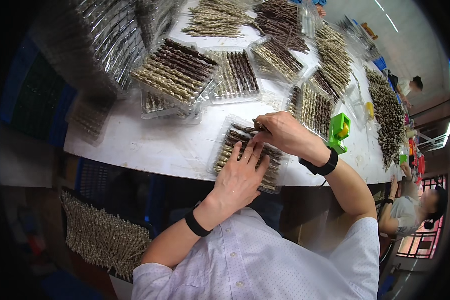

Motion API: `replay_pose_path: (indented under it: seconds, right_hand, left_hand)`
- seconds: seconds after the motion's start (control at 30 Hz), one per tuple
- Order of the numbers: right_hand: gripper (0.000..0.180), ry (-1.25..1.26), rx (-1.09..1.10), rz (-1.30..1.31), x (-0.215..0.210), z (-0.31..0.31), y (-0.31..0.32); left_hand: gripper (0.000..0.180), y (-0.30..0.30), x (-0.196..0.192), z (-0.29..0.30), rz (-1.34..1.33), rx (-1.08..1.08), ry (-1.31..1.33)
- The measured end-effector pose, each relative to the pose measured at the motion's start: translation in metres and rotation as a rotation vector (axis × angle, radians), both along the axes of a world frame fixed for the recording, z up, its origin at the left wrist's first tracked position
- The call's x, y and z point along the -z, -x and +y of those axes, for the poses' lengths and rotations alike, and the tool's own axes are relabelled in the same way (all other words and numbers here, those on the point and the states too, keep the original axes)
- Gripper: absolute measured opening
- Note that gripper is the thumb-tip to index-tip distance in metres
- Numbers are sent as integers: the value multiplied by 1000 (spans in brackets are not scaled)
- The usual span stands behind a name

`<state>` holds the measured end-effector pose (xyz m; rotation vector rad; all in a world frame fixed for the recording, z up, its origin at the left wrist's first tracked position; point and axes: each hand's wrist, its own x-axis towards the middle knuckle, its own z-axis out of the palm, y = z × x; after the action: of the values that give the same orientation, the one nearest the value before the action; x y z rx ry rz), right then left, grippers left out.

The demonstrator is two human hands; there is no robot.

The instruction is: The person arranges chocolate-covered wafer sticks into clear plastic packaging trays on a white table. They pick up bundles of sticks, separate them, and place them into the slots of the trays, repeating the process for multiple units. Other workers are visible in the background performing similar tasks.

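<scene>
At the counter's near edge, a clear plastic tray (245,157) of twisted glittery sticks is steadied by the left hand (240,175), fingers spread flat, while one stick (250,129) is pinched in the right hand (285,132) for slotting in.

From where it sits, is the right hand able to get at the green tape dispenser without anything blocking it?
Probably yes. The right hand pinches a twisted piece over the clear tray, and the green tape dispenser stands just beside its wrist on bare tabletop.
</scene>
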<state>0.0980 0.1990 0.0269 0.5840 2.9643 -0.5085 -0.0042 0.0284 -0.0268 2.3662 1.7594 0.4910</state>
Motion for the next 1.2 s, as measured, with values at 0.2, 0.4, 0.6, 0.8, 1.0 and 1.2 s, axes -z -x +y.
replay_pose_path:
  seconds: [0.2,0.4,0.6,0.8,1.0,1.2]
  right_hand:
    - [19,14,12,201,-5,4,-6]
    - [28,78,105,146,-30,14,-1]
    - [25,115,118,217,-33,13,-1]
    - [25,193,120,313,-38,11,2]
    - [21,90,171,71,-31,18,-5]
    - [19,-6,53,68,-16,15,2]
  left_hand:
    - [79,0,1,0,2,2,-7]
    - [79,0,3,-1,-20,-3,-9]
    - [79,0,3,-1,-34,-2,-20]
    - [79,0,4,-1,-40,-1,-20]
    - [79,1,3,-1,-42,-4,-21]
    - [78,1,1,-1,-37,-5,-14]
